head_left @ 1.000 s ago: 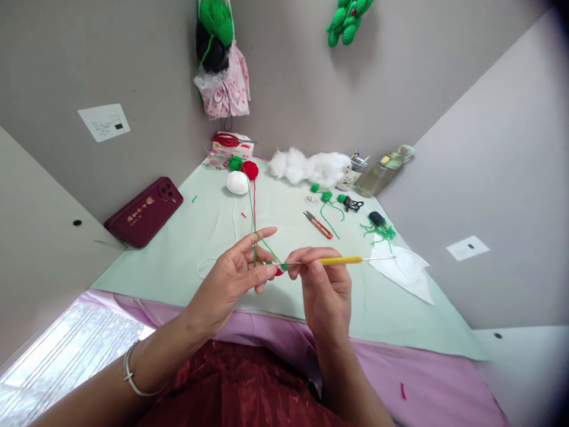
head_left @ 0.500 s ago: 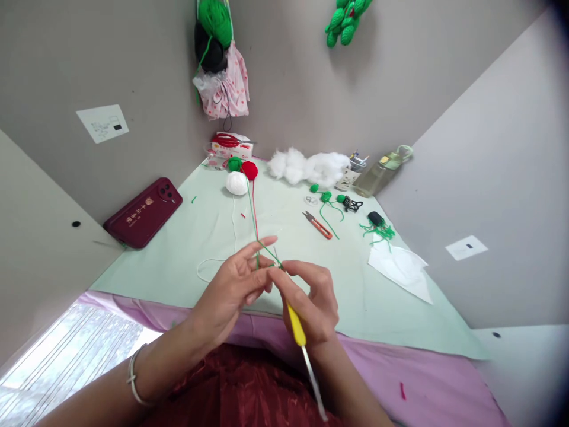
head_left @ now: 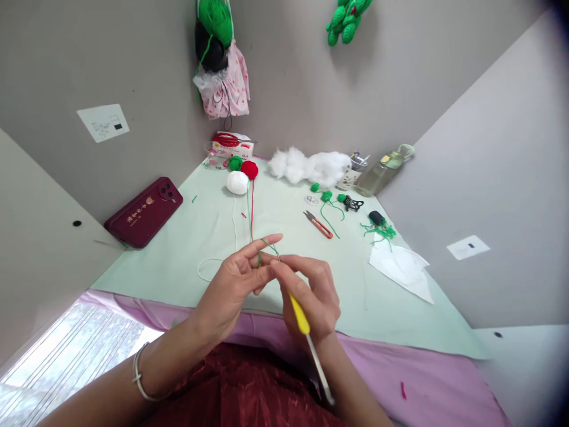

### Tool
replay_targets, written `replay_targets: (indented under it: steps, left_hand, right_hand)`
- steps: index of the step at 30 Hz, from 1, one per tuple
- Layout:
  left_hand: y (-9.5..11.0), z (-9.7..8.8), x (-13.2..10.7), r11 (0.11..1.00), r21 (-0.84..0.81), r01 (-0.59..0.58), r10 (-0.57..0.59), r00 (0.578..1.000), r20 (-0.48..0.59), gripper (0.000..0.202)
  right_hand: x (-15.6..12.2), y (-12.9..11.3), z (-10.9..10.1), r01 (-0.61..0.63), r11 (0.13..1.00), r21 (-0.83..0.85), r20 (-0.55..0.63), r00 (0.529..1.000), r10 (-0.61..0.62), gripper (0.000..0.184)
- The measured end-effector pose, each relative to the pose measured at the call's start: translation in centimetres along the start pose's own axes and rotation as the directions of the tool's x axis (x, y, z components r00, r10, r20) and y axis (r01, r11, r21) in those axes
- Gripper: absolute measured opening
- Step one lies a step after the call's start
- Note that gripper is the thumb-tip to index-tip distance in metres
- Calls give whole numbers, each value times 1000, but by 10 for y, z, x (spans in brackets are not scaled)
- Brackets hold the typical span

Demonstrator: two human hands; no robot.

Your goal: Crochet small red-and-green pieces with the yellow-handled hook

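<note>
My right hand (head_left: 312, 293) grips a crochet hook (head_left: 299, 314) by its yellow handle, its metal end slanting down toward my lap. The hook's tip is by my left fingers, largely covered. Green yarn (head_left: 269, 245) loops over the raised index finger of my left hand (head_left: 237, 281). That hand's thumb pinches against the other fingers where the two hands meet; the small piece held there is mostly hidden. A green strand and a red strand run back from the hands toward the green ball (head_left: 235, 163) and the red ball (head_left: 249, 171). A white yarn ball (head_left: 237, 182) sits in front of them.
Orange-handled thread snips (head_left: 318, 225) lie right of centre, near small green crocheted pieces (head_left: 326, 196). White stuffing (head_left: 309, 168) and a bottle (head_left: 384, 170) stand at the back. A dark red phone (head_left: 144, 212) lies left; white cloth (head_left: 400, 267) lies right.
The crochet hook has shifted slightly, its lower end swinging a little right and up. The green yarn between the hands has drawn shorter, and my fingertips have moved closer together.
</note>
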State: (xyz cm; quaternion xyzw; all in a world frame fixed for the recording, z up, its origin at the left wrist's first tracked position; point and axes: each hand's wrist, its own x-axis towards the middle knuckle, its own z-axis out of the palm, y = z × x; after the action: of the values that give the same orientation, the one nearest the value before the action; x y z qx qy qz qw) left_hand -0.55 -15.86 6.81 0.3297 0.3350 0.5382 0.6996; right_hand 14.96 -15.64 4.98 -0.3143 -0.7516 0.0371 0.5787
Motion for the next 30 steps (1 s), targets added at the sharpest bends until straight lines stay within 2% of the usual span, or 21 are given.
replay_targets:
  steps: [2,4,6,8,11,14,15,16,17,19,21,22,24,26,28,30]
  left_hand:
    - [1,-4,3,989,-108,105,-102,994,28,45]
    - [3,-7,5,979,-156,133,-129,991,36,41]
    - [4,-9,6,992,-103,79,-78,997,5,37]
    - [3,-9,5,1000,20,-7,8,999,-31,31]
    - [1,-6,2,987,136,-83,89,995,-38,18]
    - [3,-2,-4,997,54,-60,61,998,-17,16]
    - [5,-1,-7,999,6,-44,44,999,-6,19]
    - [8,0,-11,999,-38,-25,25,1000,9,21]
    - [12,1,-15,997,-78,-5,7,1000,24,22]
    - [21,1,-23,988,-153,23,-19,999,31,26]
    - [31,-3,-30,977,-212,25,-28,1000,-9,30]
    - [37,-8,-33,972,-236,2,-14,999,-49,30]
    - [48,-22,-37,958,-270,-98,57,986,-155,29]
    - [60,-42,-40,932,-299,-204,128,959,-254,23]
    - [71,-62,-41,904,-319,-285,171,925,-340,15]
    - [80,-80,-42,859,-313,-405,249,866,-434,10]
  right_hand:
    - [0,2,-2,-51,998,32,-20,998,51,34]
    - [5,3,-4,-241,945,222,-52,965,258,26]
    - [10,4,-4,-375,827,418,-25,906,423,21]
    - [13,3,-2,-423,755,500,22,878,478,17]
    - [14,-1,2,-451,771,450,58,876,479,14]
    - [14,-5,2,-436,807,397,92,894,438,16]
    - [14,-6,1,-434,812,391,129,899,418,22]
    - [14,-7,0,-449,808,381,216,893,394,35]
    - [15,-7,-2,-467,803,371,326,875,358,50]
    - [16,-7,-6,-481,810,337,550,798,245,67]
    - [17,-4,-11,-455,845,281,668,725,168,72]
    - [18,0,-16,-440,866,236,683,709,174,71]
    - [18,10,-29,-427,897,110,650,714,260,72]
    - [17,25,-50,-443,895,-58,543,738,401,73]
    - [12,41,-77,-467,857,-217,418,749,514,72]
    - [3,58,-109,-506,786,-354,313,728,610,71]
